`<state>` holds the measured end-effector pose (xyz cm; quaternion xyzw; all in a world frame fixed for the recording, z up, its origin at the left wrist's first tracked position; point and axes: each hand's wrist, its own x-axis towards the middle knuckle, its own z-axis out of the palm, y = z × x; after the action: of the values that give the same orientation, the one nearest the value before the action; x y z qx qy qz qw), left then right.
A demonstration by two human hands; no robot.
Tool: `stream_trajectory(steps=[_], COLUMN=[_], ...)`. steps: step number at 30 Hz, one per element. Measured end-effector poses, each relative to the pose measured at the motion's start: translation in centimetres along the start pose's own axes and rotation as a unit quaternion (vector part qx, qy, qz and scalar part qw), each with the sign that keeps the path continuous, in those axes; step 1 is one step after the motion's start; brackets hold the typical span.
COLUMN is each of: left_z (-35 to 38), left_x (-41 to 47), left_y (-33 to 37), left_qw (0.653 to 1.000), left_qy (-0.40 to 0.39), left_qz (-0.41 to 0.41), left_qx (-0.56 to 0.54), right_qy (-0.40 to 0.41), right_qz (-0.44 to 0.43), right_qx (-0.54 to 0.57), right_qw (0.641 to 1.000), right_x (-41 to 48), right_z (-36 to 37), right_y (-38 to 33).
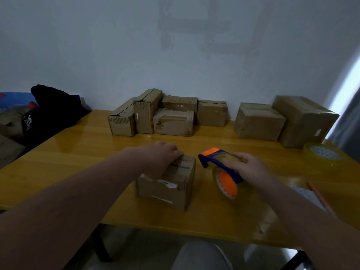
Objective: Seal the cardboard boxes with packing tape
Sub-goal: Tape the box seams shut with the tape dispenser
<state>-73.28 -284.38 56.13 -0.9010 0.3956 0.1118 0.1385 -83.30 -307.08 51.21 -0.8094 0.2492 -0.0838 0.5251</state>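
Cardboard, brown and worn: a small box (pixel 165 184) sits near the front middle of a glossy yellow wooden bench (pixel 78 168), seen from the head of a seated person. The left hand (pixel 163 154) lies on the box top, its fingers (pixel 176 152) curled over the far upper edge, gripping it and pinning it down. Just beside the box on the right, not touching it, the right hand (pixel 251 168) holds a blue and orange dispenser (pixel 220 162), with the fingers wrapped round its handle. Its orange cutter end points up and towards the box. Its clear tape roll with an orange hub hangs low, close to the bench.

A dark slit runs across the box top. It looks like an open seam, though clear tape would be hard to see in this dim light.

More boxes (pixel 173 121) stand in a row against the wall at the back. A spare roll (pixel 323 153) lies at the right edge, and a dark bag (pixel 50 112) is slumped at the far left.

The step in hand appears to be getting ready to tape this one box: it is steadied and the tool is ready, but no tape has been laid yet. The next move probably calls for bringing the cutter end onto one side of the box and pulling tape along the seam. The left hand would need to shift clear of that line while holding the box firm.
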Motion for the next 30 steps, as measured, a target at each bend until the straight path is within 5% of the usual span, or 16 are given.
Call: stream_trajectory(steps=[9, 15, 18, 27, 29, 30], left_z=[1.5, 2.1, 2.8, 3.1, 2.7, 2.2], left_x=[0.3, -0.6, -1.0, -1.9, -2.3, -2.6], left_y=[0.1, 1.7, 2.4, 0.6, 0.5, 0.5], left_qw=[0.956, 0.967, 0.983, 0.978, 0.948, 0.901], left_qy=[0.202, 0.227, 0.158, 0.175, 0.220, 0.257], left_qz=[0.088, 0.000, 0.016, 0.036, 0.003, -0.025], left_qx=[0.195, -0.116, -0.092, -0.107, -0.228, -0.348], right_qy=[0.011, -0.016, -0.031, -0.092, -0.109, -0.115], right_qz=[-0.020, -0.012, -0.028, -0.121, -0.149, -0.162], right_qx=[0.182, 0.323, 0.339, 0.257, 0.234, 0.222], right_qw=[0.983, 0.946, 0.940, 0.954, 0.955, 0.955], right_x=[0.3, 0.7, 0.3, -0.9, -1.3, -1.4], right_z=[0.4, 0.2, 0.3, -0.7, -1.0, -1.1], right_y=[-0.7, -1.3, -1.6, -2.4, -2.4, -2.5])
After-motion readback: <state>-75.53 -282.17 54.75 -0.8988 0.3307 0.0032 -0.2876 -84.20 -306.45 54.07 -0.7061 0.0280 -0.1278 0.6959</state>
